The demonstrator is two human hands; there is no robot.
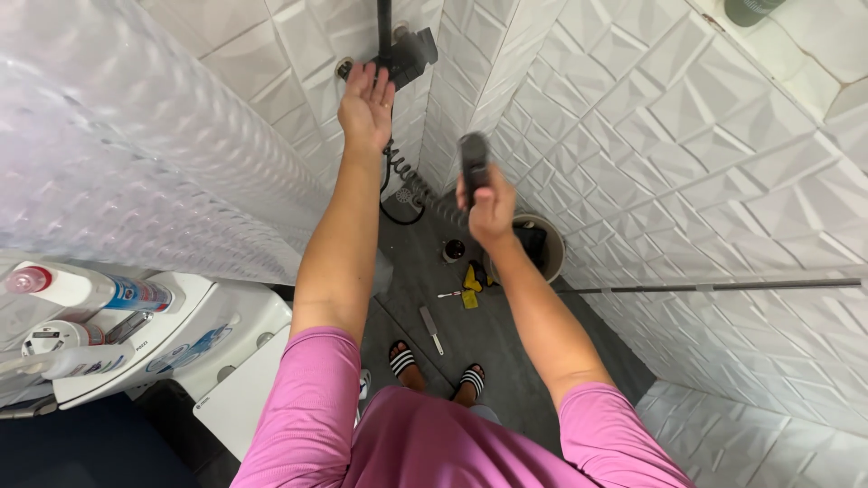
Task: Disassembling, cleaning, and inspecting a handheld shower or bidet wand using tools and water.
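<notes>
My left hand (365, 107) reaches up to the tiled wall, palm toward me and fingers spread, touching a black wall holder (407, 56) on a dark vertical rail. My right hand (488, 206) grips a black hand shower head (474, 163), held upright a little right of the corner. A coiled black hose (404, 188) hangs from the wall below my left hand. Both arms come out of pink sleeves.
White relief tiles cover both walls. A bucket (548, 248), a small dark cup (454, 249), yellow items and a flat tool (431, 329) lie on the grey floor. My sandalled feet (437, 366) stand below. At left, a white toilet tank (194, 339) carries spray bottles. A metal bar (714, 287) crosses right.
</notes>
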